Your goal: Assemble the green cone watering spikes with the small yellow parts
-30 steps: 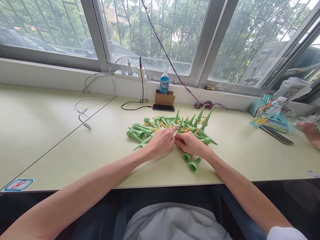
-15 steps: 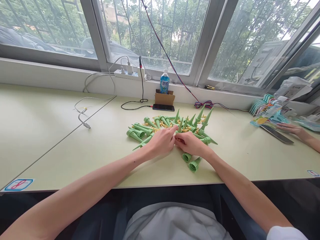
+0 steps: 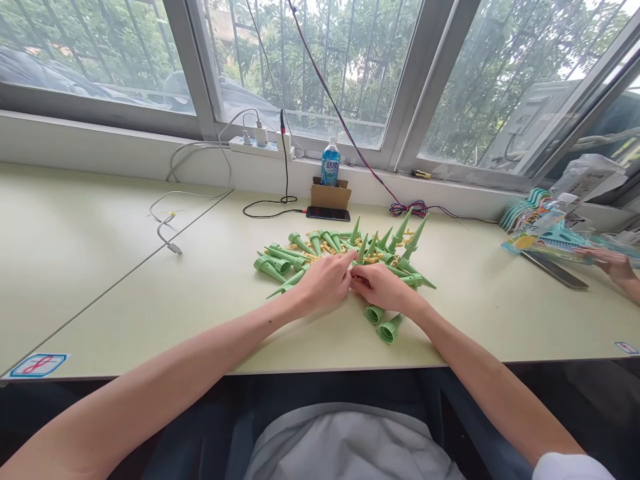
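Observation:
A heap of green cone-shaped plastic spikes (image 3: 283, 259) and small yellow parts (image 3: 327, 250) lies on the pale green table (image 3: 200, 300). My left hand (image 3: 324, 285) and my right hand (image 3: 381, 287) meet fingertip to fingertip at the near edge of the heap. Both have curled, pinching fingers closed on something small that the fingers hide. Two green spikes (image 3: 383, 325) lie just below my right wrist, open ends toward me. Some spikes stand upright (image 3: 406, 233) at the back of the heap.
A black phone (image 3: 327, 213), a small cardboard box (image 3: 331, 195) and a blue bottle (image 3: 330, 162) sit behind the heap, with a power strip (image 3: 260, 145) and cables by the window. Another person's hand (image 3: 611, 264) touches coloured packets (image 3: 535, 227) at the far right.
My hands stay together at the heap. The other person's hand at the right has shifted across the packets. The view has tipped slightly.

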`<act>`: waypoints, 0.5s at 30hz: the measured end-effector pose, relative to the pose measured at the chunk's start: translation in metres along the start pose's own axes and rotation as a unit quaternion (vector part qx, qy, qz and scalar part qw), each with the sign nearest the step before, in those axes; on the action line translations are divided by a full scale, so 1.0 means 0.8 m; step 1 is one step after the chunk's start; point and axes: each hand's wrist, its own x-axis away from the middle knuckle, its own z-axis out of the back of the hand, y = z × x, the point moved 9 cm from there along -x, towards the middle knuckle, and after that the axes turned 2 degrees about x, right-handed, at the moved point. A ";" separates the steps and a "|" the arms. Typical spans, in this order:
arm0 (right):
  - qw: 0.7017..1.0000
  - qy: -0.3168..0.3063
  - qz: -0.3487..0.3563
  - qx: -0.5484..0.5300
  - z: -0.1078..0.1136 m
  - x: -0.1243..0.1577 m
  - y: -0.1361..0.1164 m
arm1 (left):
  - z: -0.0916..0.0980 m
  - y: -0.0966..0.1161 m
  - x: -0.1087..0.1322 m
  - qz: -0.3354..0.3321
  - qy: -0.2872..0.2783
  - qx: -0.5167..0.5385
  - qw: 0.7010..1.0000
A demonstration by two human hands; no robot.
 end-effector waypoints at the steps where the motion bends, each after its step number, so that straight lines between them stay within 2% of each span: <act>1: 1.000 0.000 0.000 0.000 0.000 0.000 0.000 | 0.000 0.000 0.000 -0.001 -0.001 0.000 1.000; 15: 1.000 -0.002 -0.003 -0.004 0.000 0.000 0.000 | 0.000 0.002 0.000 -0.014 0.003 -0.005 1.000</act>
